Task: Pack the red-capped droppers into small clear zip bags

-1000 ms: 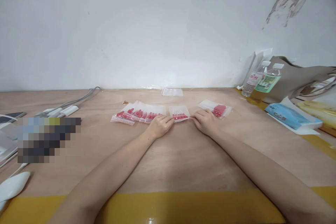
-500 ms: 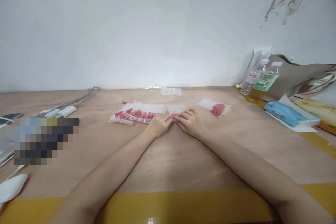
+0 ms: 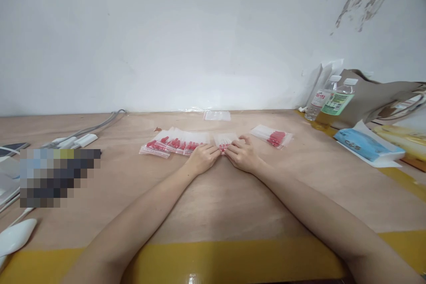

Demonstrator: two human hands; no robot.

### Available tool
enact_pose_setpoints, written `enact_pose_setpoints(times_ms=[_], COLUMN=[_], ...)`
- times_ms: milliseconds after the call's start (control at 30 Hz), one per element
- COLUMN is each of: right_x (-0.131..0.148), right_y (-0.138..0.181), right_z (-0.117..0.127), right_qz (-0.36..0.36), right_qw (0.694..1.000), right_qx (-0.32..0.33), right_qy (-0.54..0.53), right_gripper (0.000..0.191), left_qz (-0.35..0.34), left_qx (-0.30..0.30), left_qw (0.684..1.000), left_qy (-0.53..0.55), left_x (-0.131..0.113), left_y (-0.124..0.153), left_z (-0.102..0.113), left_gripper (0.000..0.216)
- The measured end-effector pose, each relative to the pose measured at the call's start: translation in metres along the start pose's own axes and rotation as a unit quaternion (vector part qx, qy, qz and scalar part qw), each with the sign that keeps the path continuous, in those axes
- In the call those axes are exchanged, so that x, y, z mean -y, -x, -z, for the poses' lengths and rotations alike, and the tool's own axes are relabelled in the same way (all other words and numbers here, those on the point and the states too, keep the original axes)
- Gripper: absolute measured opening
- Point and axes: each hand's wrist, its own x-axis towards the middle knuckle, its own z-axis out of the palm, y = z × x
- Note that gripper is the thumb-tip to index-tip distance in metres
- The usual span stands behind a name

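A small clear zip bag (image 3: 226,138) with white-and-red thin pieces inside lies on the table between my hands. My left hand (image 3: 204,159) pinches its near left edge, fingers closed. On the near right edge, my right hand (image 3: 242,154) has its fingers bent and pressed on the bag's red end. My fingers hide part of the bag's opening. Left of my left hand, several overlapping zip bags (image 3: 176,142) with red pieces lie in a row. To the right of my right hand rests another zip bag (image 3: 272,136) with red pieces.
A flat zip bag (image 3: 217,116) lies at the back by the wall. Two bottles (image 3: 337,100), a grey bag (image 3: 369,91) and a blue tissue pack (image 3: 369,144) stand at right. Cables (image 3: 100,124) and a white mouse-like object (image 3: 16,236) are at left.
Both hands and the bag between them have shifted very slightly to the right. The right fingers have drawn a little closer together. The other bags lie as before.
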Motion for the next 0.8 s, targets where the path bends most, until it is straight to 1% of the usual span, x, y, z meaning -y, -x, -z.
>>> enact_pose_setpoints(times_ms=[133,233,333,533,667,733,800], right_x=[-0.014,-0.024,-0.03,-0.033,-0.044,-0.054,-0.065], right_y=[0.016,0.027,0.032,0.033,0.037,0.042,0.049], right_z=[0.014,0.022,0.022,0.016,0.019,0.02,0.02], right_qz=[-0.025,-0.042,-0.044,-0.016,-0.008,-0.038,-0.104], right_qw=[0.998,0.996,0.996,0.994,0.993,0.993,0.988], right_qx=[0.052,0.073,0.077,0.089,0.109,0.115,0.113], right_qy=[-0.002,-0.008,0.003,0.06,0.041,0.014,0.001], right_gripper=[0.028,0.027,0.028,0.032,0.033,0.032,0.03], left_qz=[0.003,0.003,0.005,0.015,0.03,0.046,0.064], left_qx=[0.0,0.001,0.002,0.007,0.015,0.019,0.022], left_qw=[1.0,1.0,1.0,1.0,0.999,0.998,0.997], left_qy=[0.008,0.013,0.017,0.027,0.035,0.037,0.038], left_x=[0.0,0.0,0.0,0.0,0.001,0.002,0.002], left_y=[0.001,0.002,0.002,0.003,0.005,0.006,0.005], left_z=[-0.002,-0.003,-0.002,-0.001,0.001,0.003,0.006], left_gripper=[0.022,0.022,0.023,0.023,0.024,0.024,0.022])
